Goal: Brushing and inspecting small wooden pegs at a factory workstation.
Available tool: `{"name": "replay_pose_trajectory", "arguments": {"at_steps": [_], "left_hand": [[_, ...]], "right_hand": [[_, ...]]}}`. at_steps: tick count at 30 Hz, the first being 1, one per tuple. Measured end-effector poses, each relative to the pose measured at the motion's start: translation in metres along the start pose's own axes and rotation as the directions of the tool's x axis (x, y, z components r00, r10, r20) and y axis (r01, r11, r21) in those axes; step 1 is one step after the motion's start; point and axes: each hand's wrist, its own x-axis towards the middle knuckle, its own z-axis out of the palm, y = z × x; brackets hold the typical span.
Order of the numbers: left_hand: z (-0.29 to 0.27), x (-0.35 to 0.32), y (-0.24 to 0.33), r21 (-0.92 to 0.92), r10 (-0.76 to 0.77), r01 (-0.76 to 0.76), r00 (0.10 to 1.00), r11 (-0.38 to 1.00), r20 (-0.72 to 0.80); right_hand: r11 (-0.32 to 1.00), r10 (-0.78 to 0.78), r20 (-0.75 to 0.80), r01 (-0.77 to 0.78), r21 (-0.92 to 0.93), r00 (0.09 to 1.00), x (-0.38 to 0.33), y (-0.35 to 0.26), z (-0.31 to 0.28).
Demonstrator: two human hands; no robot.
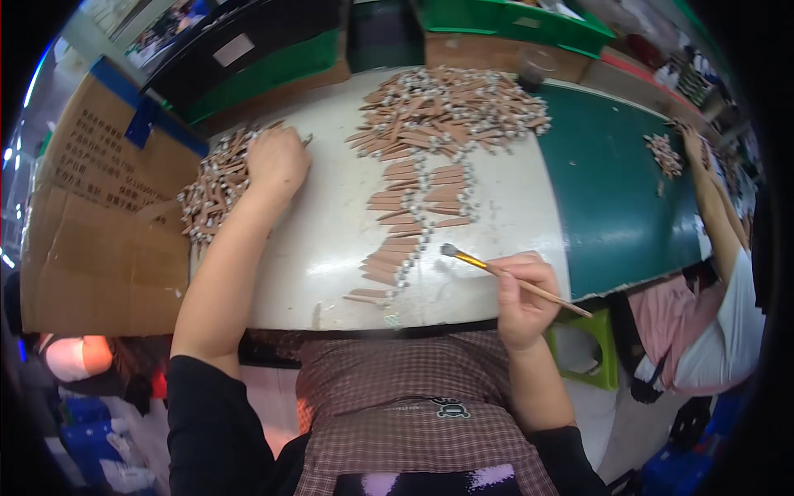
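Note:
My right hand (pixel 527 299) grips the slim wooden handle of a brush (pixel 542 293). Its gold ferrule and grey bristle tip point left, above the white tabletop. To the tip's left lie two uneven rows of flat brown pointed pieces with whitish ends (pixel 389 264). My left hand (pixel 279 161) curls over the upper edge of a heap of similar pieces (pixel 217 186) at the left. Its fingers are bent together and mostly hidden; a pale tip shows beside them, but what they hold cannot be made out.
A big loose pile of the brown pieces (pixel 447 107) covers the table's far middle. A cardboard box (pixel 107 240) stands at the left edge, with green bins (pixel 513 21) behind. Rightward, a co-worker's arm (pixel 711 194) reaches over a green mat (pixel 616 198) near a smaller pile (pixel 663 155).

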Motion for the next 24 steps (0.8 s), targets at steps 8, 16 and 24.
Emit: {"name": "replay_pose_trajectory", "arguments": {"at_steps": [8, 16, 24], "left_hand": [[-0.019, -0.074, 0.0, -0.885, -0.159, 0.016, 0.985, 0.465, -0.065], [-0.022, -0.193, 0.033, -0.989, -0.366, 0.145, 0.923, 0.036, 0.122], [-0.017, -0.192, 0.031, -0.985, -0.399, 0.126, 0.914, 0.119, 0.069]], "right_hand": [[0.996, -0.076, -0.224, 0.082, 0.016, 0.972, 0.063, -0.022, -0.023], [0.86, -0.181, -0.313, -0.004, -0.51, 0.932, 0.269, 0.093, -0.083], [0.422, 0.159, -0.109, -0.167, -0.891, 0.981, 0.301, 0.118, -0.048]]}}
